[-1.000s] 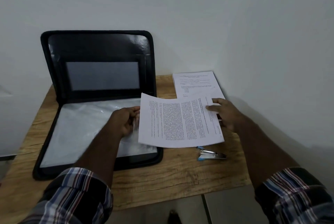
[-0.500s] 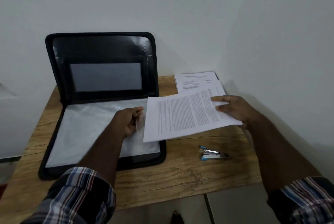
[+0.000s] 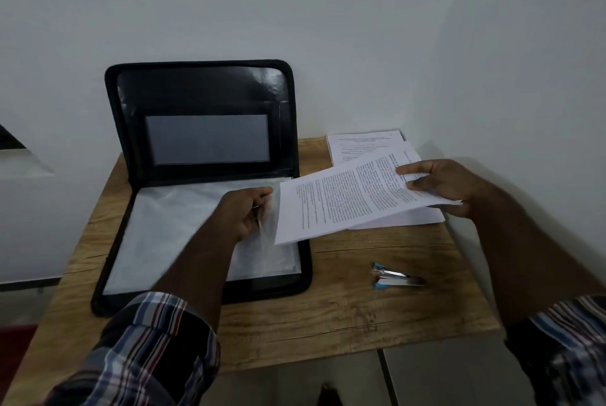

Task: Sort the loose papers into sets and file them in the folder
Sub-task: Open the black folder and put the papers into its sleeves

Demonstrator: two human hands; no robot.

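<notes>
While the wooden table (image 3: 344,317) fills the lower middle of the view against a pale wall, a black zip folder (image 3: 203,156) stands open on its left half. The folder's lid leans upright against the wall and shows a grey rectangular pocket (image 3: 207,138); its base lies flat on the table and carries clear plastic sleeves (image 3: 170,228).

Two arms in plaid sleeves reach in from the bottom edge. The right hand (image 3: 442,184) holds a printed set of papers (image 3: 347,199) at its far right corner, thumb on top and fingers curled beneath, so the sheets hang tilted above the table with their left edge over the folder's right rim. A second sheet shows just under the top one near the right hand. The left hand (image 3: 244,209) rests over the folder's base, its fingers curled round the edge of the top plastic sleeve, which is lifted just beside the held papers' left edge.

Behind the held set, a stack of printed papers (image 3: 364,146) lies flat at the table's far right corner, close to the wall and just beside the folder's lid.

Nearer the front, a small blue and silver stapler (image 3: 395,277) lies on the bare wood to the right of the folder, apart from both hands.
</notes>
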